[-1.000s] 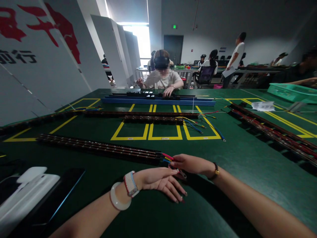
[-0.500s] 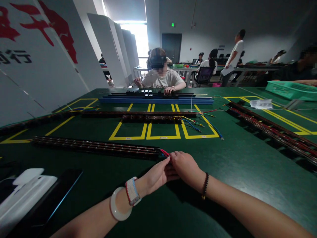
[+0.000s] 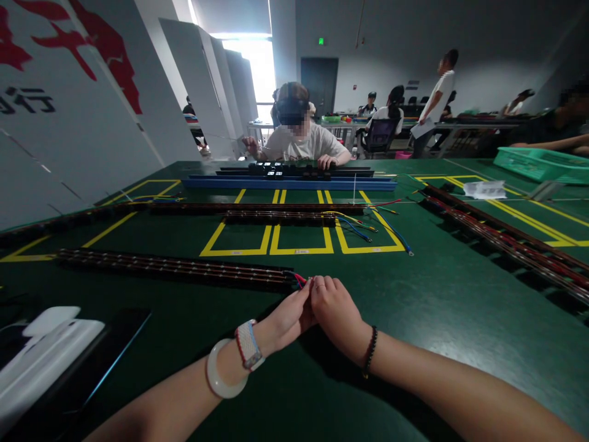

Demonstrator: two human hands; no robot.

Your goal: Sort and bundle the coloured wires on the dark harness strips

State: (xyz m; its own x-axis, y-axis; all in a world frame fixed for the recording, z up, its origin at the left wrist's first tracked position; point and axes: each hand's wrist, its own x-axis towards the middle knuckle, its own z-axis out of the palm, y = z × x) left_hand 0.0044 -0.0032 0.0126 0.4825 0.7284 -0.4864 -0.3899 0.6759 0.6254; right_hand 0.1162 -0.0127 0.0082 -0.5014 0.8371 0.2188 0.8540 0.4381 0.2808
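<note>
A long dark strip with copper-coloured lines along it lies on the green table in front of me. Red and blue wires come out of its right end and run into my hands. My left hand is closed on them, thumb on top, wearing a watch and a pale bangle. Pressed against it, my right hand curls its fingers over the same wires. Both hands cover the wire ends.
Shorter wired strips lie within yellow tape outlines farther back. Another bundle of strips runs along the right, near a green basket. White and black devices sit at left. A co-worker handles parts on a blue rail opposite.
My hands have shifted slightly left and closer together on the wires, and the right fingers now curl farther over the left hand. The co-worker's hands have moved a little.
</note>
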